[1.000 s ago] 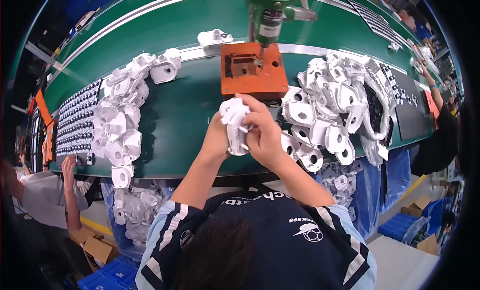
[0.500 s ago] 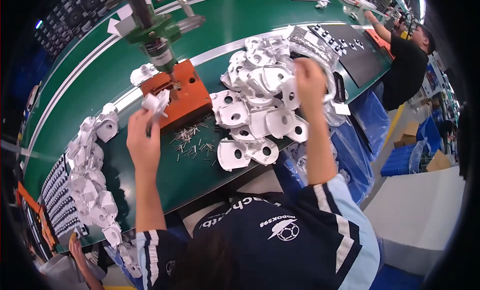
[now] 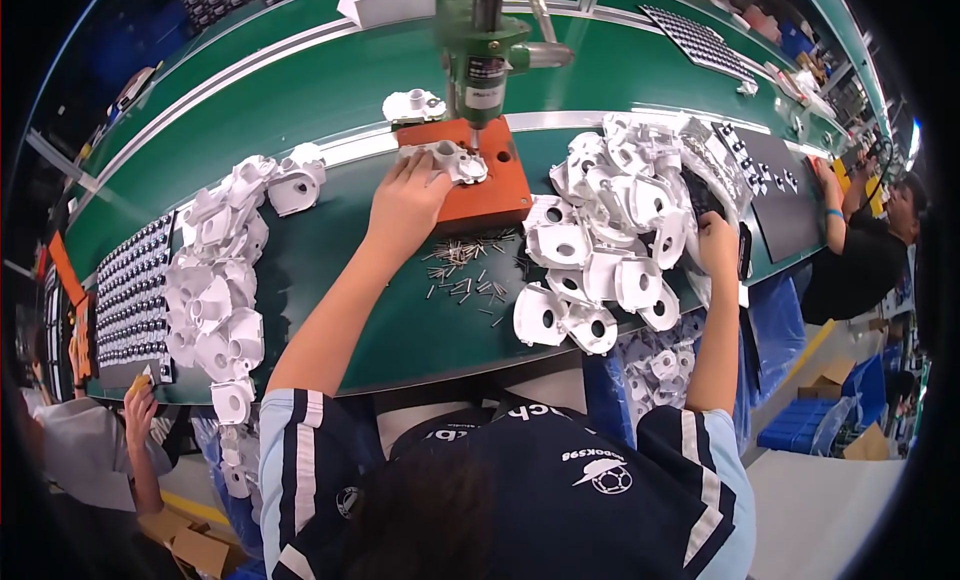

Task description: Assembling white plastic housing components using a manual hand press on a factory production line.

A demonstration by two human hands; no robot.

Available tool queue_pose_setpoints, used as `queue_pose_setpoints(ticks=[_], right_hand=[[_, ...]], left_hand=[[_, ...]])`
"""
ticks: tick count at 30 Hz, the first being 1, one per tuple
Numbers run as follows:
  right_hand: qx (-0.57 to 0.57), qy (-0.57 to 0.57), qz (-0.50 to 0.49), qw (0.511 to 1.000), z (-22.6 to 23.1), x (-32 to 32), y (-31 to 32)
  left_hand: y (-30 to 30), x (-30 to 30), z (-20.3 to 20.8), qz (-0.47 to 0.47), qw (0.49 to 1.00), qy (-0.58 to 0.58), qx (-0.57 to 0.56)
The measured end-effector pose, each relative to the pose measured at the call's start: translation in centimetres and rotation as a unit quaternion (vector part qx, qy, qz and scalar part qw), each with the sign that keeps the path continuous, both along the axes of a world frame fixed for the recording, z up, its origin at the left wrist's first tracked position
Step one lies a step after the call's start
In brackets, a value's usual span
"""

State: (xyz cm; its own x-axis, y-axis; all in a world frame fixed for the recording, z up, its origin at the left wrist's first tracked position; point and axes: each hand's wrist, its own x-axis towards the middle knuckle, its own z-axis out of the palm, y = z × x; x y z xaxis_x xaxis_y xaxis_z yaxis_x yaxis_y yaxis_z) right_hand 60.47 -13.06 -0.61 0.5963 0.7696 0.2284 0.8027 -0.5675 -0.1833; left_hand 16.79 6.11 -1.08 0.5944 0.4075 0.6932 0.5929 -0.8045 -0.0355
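Observation:
On the orange fixture block (image 3: 490, 202), under the green press head (image 3: 484, 65), lies a white plastic housing (image 3: 462, 167). My left hand (image 3: 408, 198) grips its left end, fingers closed over it. My right hand (image 3: 716, 244) is at the dark opening of a clear plastic bag (image 3: 722, 165), right of a large pile of white housings (image 3: 600, 245). Its fingers are curled, and what they hold, if anything, is hidden. Small metal pins (image 3: 468, 270) lie scattered on the green table in front of the block.
Another heap of white housings (image 3: 215, 300) runs along the left, beside a tray of dark round parts (image 3: 135, 290). One white part (image 3: 413, 106) sits behind the block. Co-workers are at the far right (image 3: 860, 245) and lower left (image 3: 90, 445). Blue plastic-lined bins stand below the table edge.
My left hand has brought the white housing down onto the orange block. My right hand has lowered beside the bag's opening. The view has turned, shifting the scene rightward.

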Motion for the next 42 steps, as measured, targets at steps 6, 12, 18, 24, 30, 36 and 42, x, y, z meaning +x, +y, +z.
queue_pose_setpoints(ticks=[6, 12, 18, 24, 30, 36, 42], right_hand=[[0.173, 0.119, -0.014, 0.978, 3.0, 0.7, -0.6], [0.284, 0.426, 0.105, 0.853, 7.1, -1.7, 1.6], [0.227, 0.534, 0.229, 0.781, 8.5, -7.8, 6.2], [0.077, 0.508, 0.336, 0.789, 5.9, -16.6, 12.8], [0.165, 0.364, 0.387, 0.831, 2.2, -22.6, 17.8], [0.164, 0.224, 0.453, 0.847, 0.7, -23.2, 18.1], [0.154, -0.037, 0.562, 0.812, 2.6, -24.1, 15.4]], left_hand=[[0.3, -0.4, -0.1, -0.025, 1.000, -0.002, 0.011], [0.3, -0.3, 0.0, -0.021, 0.999, -0.030, 0.014], [0.2, 0.2, 0.0, -0.033, 0.991, -0.005, -0.128], [-0.5, 0.5, 0.4, 0.019, 0.997, 0.073, -0.023], [-1.1, 0.3, 0.6, -0.042, 0.995, 0.004, -0.087], [-1.1, 0.5, -0.8, -0.021, 0.996, -0.041, -0.070], [-0.9, 0.5, -0.5, -0.026, 0.996, -0.042, -0.074]])
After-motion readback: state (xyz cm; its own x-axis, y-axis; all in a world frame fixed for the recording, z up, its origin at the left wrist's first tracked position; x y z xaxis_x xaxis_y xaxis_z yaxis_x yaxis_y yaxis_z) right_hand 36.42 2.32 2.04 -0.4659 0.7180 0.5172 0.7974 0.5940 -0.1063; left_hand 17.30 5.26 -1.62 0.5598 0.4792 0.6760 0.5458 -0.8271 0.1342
